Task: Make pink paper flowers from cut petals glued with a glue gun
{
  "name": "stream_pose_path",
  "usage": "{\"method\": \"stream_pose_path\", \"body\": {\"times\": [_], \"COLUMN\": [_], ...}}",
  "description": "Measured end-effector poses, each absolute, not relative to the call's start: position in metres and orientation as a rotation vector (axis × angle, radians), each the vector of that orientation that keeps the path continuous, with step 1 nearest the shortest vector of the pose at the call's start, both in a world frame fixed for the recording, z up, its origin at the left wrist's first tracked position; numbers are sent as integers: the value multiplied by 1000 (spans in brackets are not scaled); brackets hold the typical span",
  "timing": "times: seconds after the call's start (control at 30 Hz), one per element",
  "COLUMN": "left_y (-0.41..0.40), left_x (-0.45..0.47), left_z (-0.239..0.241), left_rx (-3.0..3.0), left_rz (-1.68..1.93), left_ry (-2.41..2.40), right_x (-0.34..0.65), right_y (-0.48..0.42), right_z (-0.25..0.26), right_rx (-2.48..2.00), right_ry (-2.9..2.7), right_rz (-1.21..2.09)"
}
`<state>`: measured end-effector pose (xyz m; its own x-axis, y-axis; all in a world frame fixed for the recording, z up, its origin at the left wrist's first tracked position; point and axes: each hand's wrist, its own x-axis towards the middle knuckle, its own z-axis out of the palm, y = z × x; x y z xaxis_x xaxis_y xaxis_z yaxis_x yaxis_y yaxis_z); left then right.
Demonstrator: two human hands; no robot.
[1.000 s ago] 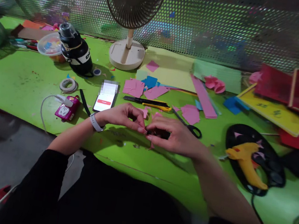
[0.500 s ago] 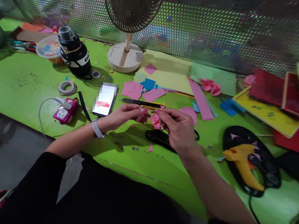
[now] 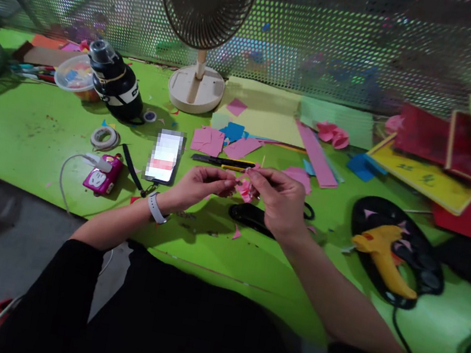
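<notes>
A small pink paper flower [image 3: 244, 189] is between my two hands, above the green table. My right hand [image 3: 280, 201] pinches it from the right, thumb and forefinger pressed together at its top. From the left, the closed fingertips of my left hand [image 3: 204, 186] meet the flower's edge. Under my right hand lies a black stapler-like object [image 3: 251, 217], partly covered by that hand. A utility knife [image 3: 220, 161] rests just beyond my fingers, beside pink paper pieces [image 3: 208, 140].
A phone [image 3: 164, 157], a tape roll [image 3: 105, 137] and a black bottle [image 3: 118, 84] stand or lie to the left. The fan [image 3: 196, 88] is at the back. On the right, a yellow glue gun [image 3: 384, 259] lies on a black tray, near red and yellow boards [image 3: 423, 175].
My left hand has moved slightly right, its fingertips now reaching the flower's edge. My right hand has shifted only a little and keeps its pinch.
</notes>
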<state>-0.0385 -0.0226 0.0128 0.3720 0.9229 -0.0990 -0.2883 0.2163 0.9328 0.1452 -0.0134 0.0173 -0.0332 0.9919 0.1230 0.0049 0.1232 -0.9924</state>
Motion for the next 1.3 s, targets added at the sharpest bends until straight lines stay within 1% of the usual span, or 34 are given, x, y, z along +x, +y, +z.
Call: {"method": "stream_pose_path", "body": {"times": [0.1,0.2,0.27,0.33,0.47,0.57,0.7,0.87,1.03,1.3], "left_y": [-18,-12,-8,-6,-8,-12,-14,-13,-14,-16], "left_x": [-41,-45,-48,-49,-49,-46,-44,-44,-45,-46], "left_z": [12,11,10,9,11,13,15,16,17,16], "left_rx": [1014,988,969,958,970,1010,1043,1047,1069,1070], "left_rz": [1020,1076,1083,1076,1050,1033,1033,1054,1050,1047], "left_ry": [804,853,870,867,872,882,870,858,837,829], "right_x": [158,177,187,192,182,169,159,158,156,155], "right_y": [-7,-1,-1,-5,-18,-24,-25,-26,-25,-22], "right_z": [21,31,40,48,54,47,40,43,36,31], "right_rx": [-1171,-1262,-1268,-1236,-1181,-1146,-1108,-1166,-1152,-1197], "right_ry": [-1465,-1789,-1986,-2068,-2010,-2023,-2030,-2007,-1929,-1908], "right_rz": [1096,953,861,822,800,760,802,698,855,850]}}
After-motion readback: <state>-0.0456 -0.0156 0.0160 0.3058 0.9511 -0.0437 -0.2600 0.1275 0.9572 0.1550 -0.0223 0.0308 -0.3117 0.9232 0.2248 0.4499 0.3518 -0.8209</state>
